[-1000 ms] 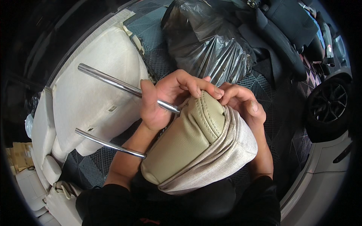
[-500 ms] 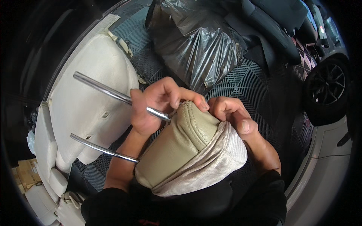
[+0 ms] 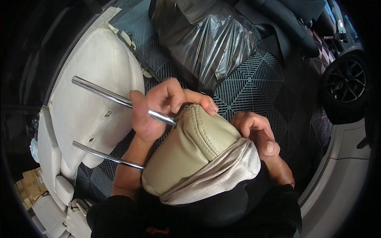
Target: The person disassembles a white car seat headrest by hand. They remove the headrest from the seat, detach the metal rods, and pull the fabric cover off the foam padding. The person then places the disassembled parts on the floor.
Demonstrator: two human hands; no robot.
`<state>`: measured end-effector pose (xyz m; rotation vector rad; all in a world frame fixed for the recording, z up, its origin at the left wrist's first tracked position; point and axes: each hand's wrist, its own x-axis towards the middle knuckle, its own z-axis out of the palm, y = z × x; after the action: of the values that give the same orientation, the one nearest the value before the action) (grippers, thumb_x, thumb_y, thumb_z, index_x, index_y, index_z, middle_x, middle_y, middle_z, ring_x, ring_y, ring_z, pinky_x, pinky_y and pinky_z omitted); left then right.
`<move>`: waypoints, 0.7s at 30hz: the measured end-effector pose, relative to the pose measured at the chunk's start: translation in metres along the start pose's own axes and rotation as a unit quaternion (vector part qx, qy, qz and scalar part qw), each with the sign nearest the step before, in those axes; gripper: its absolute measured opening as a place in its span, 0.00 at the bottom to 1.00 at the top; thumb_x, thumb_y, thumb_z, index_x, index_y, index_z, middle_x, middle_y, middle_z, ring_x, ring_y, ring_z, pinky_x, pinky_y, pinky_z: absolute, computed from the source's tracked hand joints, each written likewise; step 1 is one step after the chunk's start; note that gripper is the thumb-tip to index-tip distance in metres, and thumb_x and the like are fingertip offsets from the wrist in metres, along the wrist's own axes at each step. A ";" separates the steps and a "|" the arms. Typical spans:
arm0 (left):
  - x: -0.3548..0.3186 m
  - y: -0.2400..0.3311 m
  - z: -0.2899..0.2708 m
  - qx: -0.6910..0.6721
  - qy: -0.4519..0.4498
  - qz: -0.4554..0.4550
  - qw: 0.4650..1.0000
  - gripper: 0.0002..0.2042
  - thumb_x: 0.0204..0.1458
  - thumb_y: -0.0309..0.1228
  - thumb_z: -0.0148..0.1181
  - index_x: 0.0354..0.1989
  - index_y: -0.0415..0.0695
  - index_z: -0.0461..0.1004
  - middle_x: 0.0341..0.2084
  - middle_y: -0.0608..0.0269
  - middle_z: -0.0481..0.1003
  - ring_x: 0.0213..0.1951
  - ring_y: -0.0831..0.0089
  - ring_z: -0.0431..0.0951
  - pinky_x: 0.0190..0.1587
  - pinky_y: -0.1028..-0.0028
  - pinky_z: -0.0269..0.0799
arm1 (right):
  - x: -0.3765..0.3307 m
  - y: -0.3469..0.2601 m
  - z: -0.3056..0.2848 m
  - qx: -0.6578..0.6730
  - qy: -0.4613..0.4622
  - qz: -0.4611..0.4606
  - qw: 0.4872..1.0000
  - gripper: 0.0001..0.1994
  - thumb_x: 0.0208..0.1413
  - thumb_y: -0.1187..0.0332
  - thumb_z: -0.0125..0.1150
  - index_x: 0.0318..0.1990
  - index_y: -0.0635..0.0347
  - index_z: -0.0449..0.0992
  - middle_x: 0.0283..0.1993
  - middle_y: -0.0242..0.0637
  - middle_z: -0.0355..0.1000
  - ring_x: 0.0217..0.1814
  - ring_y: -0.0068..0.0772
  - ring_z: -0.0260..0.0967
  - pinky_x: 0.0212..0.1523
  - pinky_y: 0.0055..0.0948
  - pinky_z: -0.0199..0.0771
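At far end of green-beige headrest [image 3: 178, 152]: left hand [image 3: 158, 104] clamped on it; right hand [image 3: 256, 133] beside pale fabric cover [image 3: 216, 175], grip unclear.

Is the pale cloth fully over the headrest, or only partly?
Partly: the pale cloth sits bunched over one side of the headrest, leaving much olive surface bare.

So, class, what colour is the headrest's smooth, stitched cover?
The smooth cover is muted greenish beige, best seen in the head view.

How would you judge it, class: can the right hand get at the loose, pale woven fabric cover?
Probably yes: the right hand is at the upper end of the cover, with nothing visible blocking it.
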<state>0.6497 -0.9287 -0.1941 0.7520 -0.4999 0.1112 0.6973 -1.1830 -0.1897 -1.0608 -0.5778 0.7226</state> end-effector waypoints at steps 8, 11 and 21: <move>-0.005 0.004 -0.001 0.007 0.004 -0.031 1.000 0.37 0.58 0.72 0.25 0.29 0.46 0.59 0.43 0.25 0.74 0.50 0.39 0.74 0.59 0.41 0.62 | -0.013 0.008 0.009 0.005 0.062 -0.027 0.998 0.30 0.42 0.36 0.66 0.26 0.57 0.67 0.26 0.31 0.63 0.28 0.26 0.59 0.32 0.27 0.57; -0.006 0.005 0.000 0.004 0.009 -0.024 1.000 0.37 0.58 0.72 0.25 0.29 0.46 0.59 0.43 0.24 0.74 0.49 0.39 0.75 0.58 0.41 0.63 | -0.020 0.012 0.012 0.013 0.070 -0.036 0.997 0.27 0.45 0.41 0.70 0.26 0.56 0.66 0.26 0.29 0.63 0.28 0.24 0.58 0.31 0.26 0.58; -0.012 0.006 0.003 0.019 0.034 -0.031 0.999 0.38 0.57 0.73 0.22 0.29 0.45 0.59 0.43 0.23 0.74 0.50 0.36 0.74 0.58 0.40 0.63 | -0.041 0.030 0.016 0.002 0.125 -0.050 0.991 0.34 0.40 0.31 0.70 0.28 0.54 0.65 0.27 0.25 0.62 0.28 0.19 0.56 0.31 0.23 0.58</move>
<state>0.6368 -0.9255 -0.1944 0.7972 -0.4097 0.0877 0.6521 -1.1959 -0.2141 -1.0905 -0.4099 0.4926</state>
